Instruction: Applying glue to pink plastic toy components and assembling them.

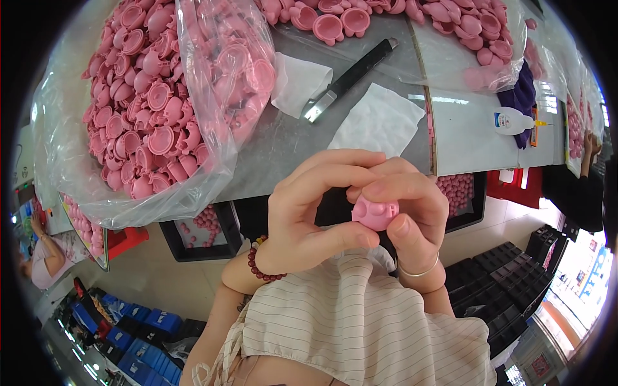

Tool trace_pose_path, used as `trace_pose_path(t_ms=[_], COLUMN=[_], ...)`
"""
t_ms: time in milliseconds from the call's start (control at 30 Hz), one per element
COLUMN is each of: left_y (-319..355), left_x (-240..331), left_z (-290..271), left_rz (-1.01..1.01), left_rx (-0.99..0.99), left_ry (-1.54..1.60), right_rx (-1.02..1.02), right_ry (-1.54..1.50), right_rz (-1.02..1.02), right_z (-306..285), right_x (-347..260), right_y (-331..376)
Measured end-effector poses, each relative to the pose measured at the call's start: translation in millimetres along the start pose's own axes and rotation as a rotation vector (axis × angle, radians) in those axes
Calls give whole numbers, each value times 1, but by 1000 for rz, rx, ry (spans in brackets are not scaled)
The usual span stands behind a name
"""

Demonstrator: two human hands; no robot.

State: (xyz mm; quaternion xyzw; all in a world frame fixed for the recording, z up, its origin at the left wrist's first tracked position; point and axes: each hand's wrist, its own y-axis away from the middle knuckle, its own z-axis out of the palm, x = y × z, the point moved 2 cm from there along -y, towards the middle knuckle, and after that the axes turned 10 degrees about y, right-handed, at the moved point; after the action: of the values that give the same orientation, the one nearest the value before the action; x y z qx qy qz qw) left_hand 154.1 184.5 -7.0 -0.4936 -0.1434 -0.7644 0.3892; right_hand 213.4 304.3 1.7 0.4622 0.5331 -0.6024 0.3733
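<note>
Between the fingertips of both hands sits a small round pink plastic piece (374, 215), held just in front of the table's near edge. My left hand (315, 209) curls round from the left, its thumb against the lower left of the piece. From the other side, the thumb and fingers of my right hand (415, 209) pinch it. Part of the piece is hidden behind the fingers. Beyond my hands, a white cloth (378, 119) lies on the grey table (257, 151), with a black-handled utility knife (351, 80) and a smaller white cloth (301, 83) beside it.
A clear plastic bag (219, 141) bulges with pink half-shells (151, 122) at left. More pink shells (328, 29) lie along the back. A white bottle (513, 121) rests at right. Below the table edge are black trays (193, 248) of pink pieces. Other people work at both sides.
</note>
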Motion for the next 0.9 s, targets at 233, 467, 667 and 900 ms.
trace_pose_path(t_ms=[233, 467, 667, 900], left_y=[1, -6, -2, 2], left_x=[7, 9, 10, 8], left_z=[-1, 0, -4, -4], left_rz=[63, 187, 151, 59], left_rx=[-79, -128, -218, -31], left_ry=[-316, -345, -386, 55], right_rx=[-32, 28, 387, 1164], right_ry=[-124, -99, 309, 1070], right_rz=[14, 25, -7, -183], right_z=[3, 7, -20, -118], right_x=[3, -1, -8, -6], right_y=[5, 8, 16, 0])
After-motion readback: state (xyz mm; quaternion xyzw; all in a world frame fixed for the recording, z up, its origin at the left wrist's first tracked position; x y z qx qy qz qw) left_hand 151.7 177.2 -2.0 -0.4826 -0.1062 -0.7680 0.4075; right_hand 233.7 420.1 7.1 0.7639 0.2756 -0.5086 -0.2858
